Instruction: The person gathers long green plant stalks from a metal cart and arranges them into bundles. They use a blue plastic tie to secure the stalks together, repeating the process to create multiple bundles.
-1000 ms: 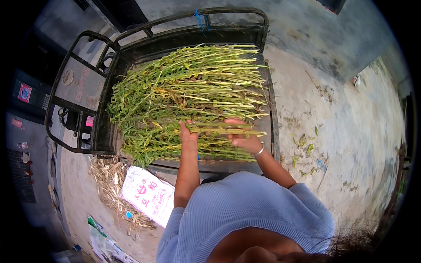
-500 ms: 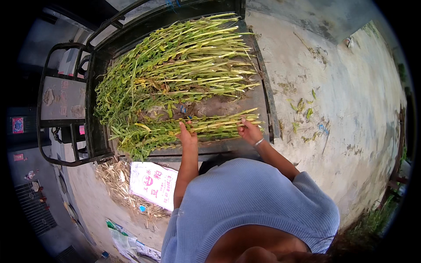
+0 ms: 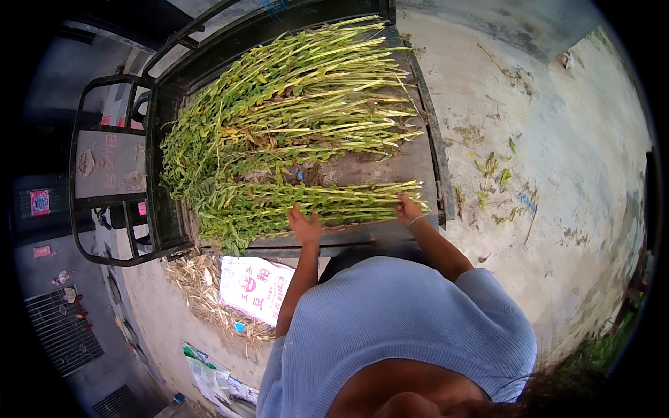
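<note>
A narrow row of leafy green plant stalks (image 3: pixel 327 200) lies along the near side of a dark truck bed (image 3: pixel 341 235), leaves to the left and pale cut ends to the right. My left hand (image 3: pixel 304 226) is at the row's near edge, fingers apart and holding nothing. At the cut ends, my right hand (image 3: pixel 411 210) has its thumb and fingers closed on stalks; a bracelet circles that wrist. Beyond a dirty strip of bed floor, a larger pile of the same stalks (image 3: pixel 300 97) points the same way.
A metal rail frame (image 3: pixel 78 181) rises at the bed's left end. Below the near side, a white printed sack (image 3: pixel 254 287) lies on dry straw (image 3: pixel 198 282). Scattered green leaves (image 3: pixel 491 167) dot the concrete floor at the right.
My left hand has come off the stalks a little, its fingers now spread. My right hand stays at the cut ends. The whole view has shifted slightly.
</note>
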`<state>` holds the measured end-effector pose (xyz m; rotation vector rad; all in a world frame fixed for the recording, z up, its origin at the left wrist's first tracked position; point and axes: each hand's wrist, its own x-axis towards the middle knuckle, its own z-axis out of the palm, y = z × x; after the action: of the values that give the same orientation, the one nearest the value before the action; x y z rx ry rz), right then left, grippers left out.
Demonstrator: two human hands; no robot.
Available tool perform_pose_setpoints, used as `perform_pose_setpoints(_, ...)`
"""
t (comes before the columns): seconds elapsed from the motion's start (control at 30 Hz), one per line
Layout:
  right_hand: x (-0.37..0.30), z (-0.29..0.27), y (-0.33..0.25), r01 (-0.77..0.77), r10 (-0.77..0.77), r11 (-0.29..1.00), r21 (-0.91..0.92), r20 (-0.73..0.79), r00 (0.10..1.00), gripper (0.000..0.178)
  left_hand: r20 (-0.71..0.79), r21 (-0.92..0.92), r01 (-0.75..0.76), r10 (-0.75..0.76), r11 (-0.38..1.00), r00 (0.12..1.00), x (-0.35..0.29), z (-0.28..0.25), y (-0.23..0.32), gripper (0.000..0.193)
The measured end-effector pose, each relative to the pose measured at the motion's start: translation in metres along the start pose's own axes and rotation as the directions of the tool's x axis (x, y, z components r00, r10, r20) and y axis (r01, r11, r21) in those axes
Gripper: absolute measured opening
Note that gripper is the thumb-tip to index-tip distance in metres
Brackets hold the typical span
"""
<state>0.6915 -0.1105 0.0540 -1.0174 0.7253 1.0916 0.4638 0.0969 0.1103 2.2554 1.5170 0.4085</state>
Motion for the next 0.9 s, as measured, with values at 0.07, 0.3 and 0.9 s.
perform_pose_setpoints(0.07, 0.001, 0.001, 0.004, 0.005, -0.004, 1.000, 0.024, -0.024, 1.000, 0.015, 0.143, 0.068, -0.126, 0.115, 0.990, 0.983, 0.007, -0.012, 0.022, 0.063)
perform_pose_setpoints(0.3, 0.007, 0.018, -0.017, -0.130, 0.126, 0.988, -0.084, -0.050, 0.991, 0.012, 0.426, 0.078, -0.170, 0.121, 0.982, 0.896, 0.001, 0.000, 0.027, 0.059)
perform_pose_setpoints(0.9, 0.026, 0.014, -0.045, -0.073, 0.144, 0.855, -0.513, 0.100, 0.984, 0.035, 0.285, -0.267, 0.609, -0.542, 0.747, 0.791, -0.121, -0.028, -0.200, 0.017)
